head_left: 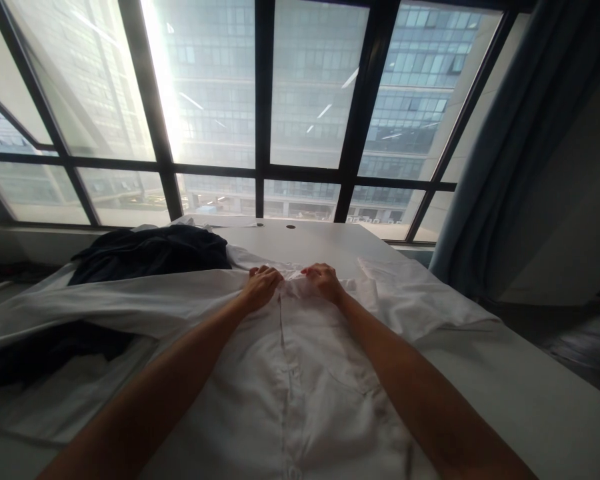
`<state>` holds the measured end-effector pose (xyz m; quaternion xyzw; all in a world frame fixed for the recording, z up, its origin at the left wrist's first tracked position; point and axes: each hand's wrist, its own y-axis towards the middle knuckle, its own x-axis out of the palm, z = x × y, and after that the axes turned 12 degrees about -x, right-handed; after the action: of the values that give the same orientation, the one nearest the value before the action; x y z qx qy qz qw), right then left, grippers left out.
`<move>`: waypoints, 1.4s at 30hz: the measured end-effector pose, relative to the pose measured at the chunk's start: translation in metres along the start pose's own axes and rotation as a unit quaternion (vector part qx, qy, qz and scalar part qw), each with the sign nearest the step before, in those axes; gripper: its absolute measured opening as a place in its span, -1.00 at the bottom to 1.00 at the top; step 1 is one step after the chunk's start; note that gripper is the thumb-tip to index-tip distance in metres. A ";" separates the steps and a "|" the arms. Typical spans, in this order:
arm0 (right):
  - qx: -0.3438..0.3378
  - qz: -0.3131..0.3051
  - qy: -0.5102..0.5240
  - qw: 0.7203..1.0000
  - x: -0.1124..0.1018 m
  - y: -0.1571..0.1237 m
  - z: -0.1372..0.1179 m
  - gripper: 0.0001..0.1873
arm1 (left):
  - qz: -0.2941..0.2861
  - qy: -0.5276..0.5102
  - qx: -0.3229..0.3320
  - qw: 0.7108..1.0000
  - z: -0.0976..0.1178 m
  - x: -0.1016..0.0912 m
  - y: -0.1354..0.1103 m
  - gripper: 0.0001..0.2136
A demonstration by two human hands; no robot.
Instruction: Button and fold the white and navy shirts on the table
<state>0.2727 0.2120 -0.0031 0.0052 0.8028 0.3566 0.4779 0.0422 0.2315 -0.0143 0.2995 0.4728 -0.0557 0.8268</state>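
A white button-up shirt (260, 373) lies front up across the table, its placket running down the middle toward me and its sleeves spread to both sides. At the collar end, my left hand (263, 287) has its fingers closed on the fabric left of the placket. My right hand (324, 280) pinches the collar fabric on the other side, a short gap away. Both arms reach out over the shirt. The collar is partly hidden by my fingers.
A dark garment (155, 250) is heaped at the back left, and another dark cloth (55, 350) lies below the left sleeve. The white table (505, 380) ends near the windows (310, 87). A blue-grey curtain (505, 160) hangs at the right.
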 end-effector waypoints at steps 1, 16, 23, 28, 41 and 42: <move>0.010 -0.003 -0.022 1.000 -0.002 -0.002 0.006 -0.73 | 0.009 0.000 -0.011 1.000 -0.001 -0.003 0.001 -0.72; 0.078 0.143 0.130 0.978 0.008 0.004 0.026 -0.51 | 0.049 -0.066 -0.194 0.977 -0.034 0.002 0.020 -0.55; 0.134 0.115 0.263 0.948 0.007 0.006 0.028 -0.51 | -0.026 -0.326 -0.189 0.926 -0.050 -0.009 0.035 -0.35; 0.114 -0.002 0.194 0.974 0.002 0.005 0.033 -0.79 | -0.051 -0.273 -0.166 0.946 -0.062 -0.020 0.045 -0.52; 0.134 -0.159 -0.219 0.953 0.007 0.043 0.010 -0.63 | -0.084 0.162 -0.213 0.960 -0.035 -0.031 0.063 -0.49; 0.136 -0.160 -0.222 0.952 0.011 0.040 0.009 -0.64 | -0.092 0.168 -0.210 0.959 -0.035 -0.029 0.061 -0.53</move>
<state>0.2605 0.2510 0.0095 0.0206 0.7073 0.1524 0.6900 0.0225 0.2948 0.0233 0.0795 0.6312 0.0200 0.7713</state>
